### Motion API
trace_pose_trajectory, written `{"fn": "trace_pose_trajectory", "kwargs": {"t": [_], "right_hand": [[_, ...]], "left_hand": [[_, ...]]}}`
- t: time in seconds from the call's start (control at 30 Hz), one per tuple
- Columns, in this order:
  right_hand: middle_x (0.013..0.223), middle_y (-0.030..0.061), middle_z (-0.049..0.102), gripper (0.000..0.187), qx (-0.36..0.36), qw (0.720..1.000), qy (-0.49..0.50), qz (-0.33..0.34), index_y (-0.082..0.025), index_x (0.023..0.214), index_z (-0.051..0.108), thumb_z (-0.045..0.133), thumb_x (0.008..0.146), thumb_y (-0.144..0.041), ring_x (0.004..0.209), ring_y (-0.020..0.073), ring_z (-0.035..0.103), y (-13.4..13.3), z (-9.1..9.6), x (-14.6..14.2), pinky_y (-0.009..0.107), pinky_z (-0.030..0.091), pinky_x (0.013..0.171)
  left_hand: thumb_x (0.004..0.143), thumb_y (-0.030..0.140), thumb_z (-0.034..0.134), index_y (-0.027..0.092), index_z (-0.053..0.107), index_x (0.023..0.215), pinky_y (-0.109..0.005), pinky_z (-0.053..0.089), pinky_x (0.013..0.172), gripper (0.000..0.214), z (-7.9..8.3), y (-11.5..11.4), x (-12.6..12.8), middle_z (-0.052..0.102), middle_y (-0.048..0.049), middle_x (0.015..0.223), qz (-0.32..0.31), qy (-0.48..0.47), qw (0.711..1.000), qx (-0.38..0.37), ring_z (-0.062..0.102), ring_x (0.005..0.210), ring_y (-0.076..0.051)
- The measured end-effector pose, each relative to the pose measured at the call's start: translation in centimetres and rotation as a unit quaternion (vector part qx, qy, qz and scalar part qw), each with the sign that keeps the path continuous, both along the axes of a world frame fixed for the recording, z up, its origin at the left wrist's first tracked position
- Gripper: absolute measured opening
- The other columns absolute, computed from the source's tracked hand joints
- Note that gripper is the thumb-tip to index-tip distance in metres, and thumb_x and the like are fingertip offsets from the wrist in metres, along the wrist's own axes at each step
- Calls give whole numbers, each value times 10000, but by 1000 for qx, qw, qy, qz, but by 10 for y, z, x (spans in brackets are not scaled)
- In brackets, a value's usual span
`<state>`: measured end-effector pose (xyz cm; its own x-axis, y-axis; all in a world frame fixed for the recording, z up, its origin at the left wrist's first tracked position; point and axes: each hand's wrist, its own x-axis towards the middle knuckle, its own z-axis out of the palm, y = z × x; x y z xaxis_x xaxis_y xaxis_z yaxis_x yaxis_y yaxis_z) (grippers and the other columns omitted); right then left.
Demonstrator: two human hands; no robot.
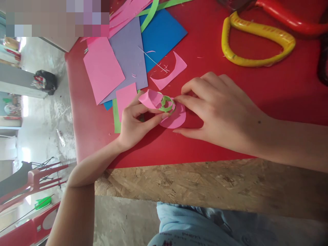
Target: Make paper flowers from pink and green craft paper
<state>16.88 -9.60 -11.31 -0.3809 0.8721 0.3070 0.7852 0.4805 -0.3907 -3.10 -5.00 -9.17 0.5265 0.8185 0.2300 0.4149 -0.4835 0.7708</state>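
My left hand (138,119) pinches a paper craft piece made of folded pink paper (151,98) with a curled green paper strip (167,104) at its right end. Partly under that piece is a rounded pink paper shape (176,118); whether the two are joined, I cannot tell. My right hand (212,106) reaches in from the right. Its index fingertip is at the edge of the green curl, while the thumb is held apart near the lower edge of the rounded shape. A small pink square (126,99) and a green strip (117,118) lie beside my left hand.
On the red table (205,143) lie pink (104,70), purple (128,48) and blue sheets (164,37). A curved pink offcut (173,73) and a thin white stick (152,58) are nearby. Scissors with a yellow handle (256,61) rest at upper right.
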Motion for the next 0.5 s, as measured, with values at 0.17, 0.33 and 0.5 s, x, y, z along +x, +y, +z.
{"fn": "trace_pose_trajectory", "kwargs": {"t": [0.17, 0.33, 0.5], "right_hand": [[987, 116, 531, 505, 49, 999, -14, 6, -104, 1017, 613, 680, 757, -532, 950, 294, 520, 0, -3, 1, 448, 470, 726], [983, 109, 555, 544, 80, 997, -22, 0, -120, 1022, 589, 677, 732, -572, 896, 266, 539, -2, -7, 1, 397, 465, 689], [1032, 119, 581, 434, 105, 994, 26, -13, -110, 1065, 547, 480, 892, -502, 927, 243, 567, 2, 20, 8, 405, 492, 743]], "left_hand": [[739, 251, 748, 242, 742, 748, -306, 508, 730, 15, 2, -1, 1, 672, 5, 824, 13, 11, 1000, -9, 603, 816, -148], [732, 231, 754, 236, 743, 771, -282, 501, 689, 41, 1, -1, 0, 643, 0, 801, 9, 8, 1000, 3, 589, 768, -129], [743, 232, 741, 209, 745, 779, -261, 478, 626, 43, -1, -1, -1, 624, -25, 786, 5, 1, 1000, -10, 578, 717, -121]]}}
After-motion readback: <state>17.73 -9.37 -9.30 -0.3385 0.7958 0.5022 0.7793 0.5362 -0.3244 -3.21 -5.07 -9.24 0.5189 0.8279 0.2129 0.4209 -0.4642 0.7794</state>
